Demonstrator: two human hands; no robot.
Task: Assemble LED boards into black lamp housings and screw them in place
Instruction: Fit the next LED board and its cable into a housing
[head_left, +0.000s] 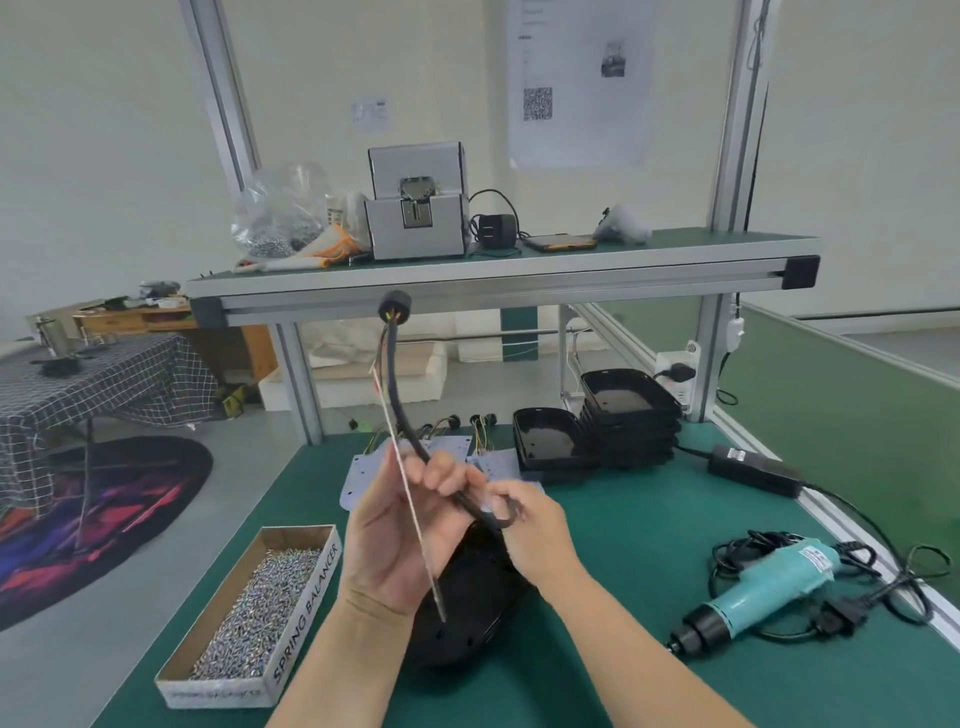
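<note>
Holding LED board edge-on, long axis near-upright: left hand; right hand pinches cable.

A small assembly workshop: a green-matted tabletop stands in an aluminium-profile frame, with a shelf above carrying a screw feeder. On the tabletop lie a box of loose screws, a teal power screwdriver, stacked black housings and LED boards. Printed sheets hang on the wall.
</note>
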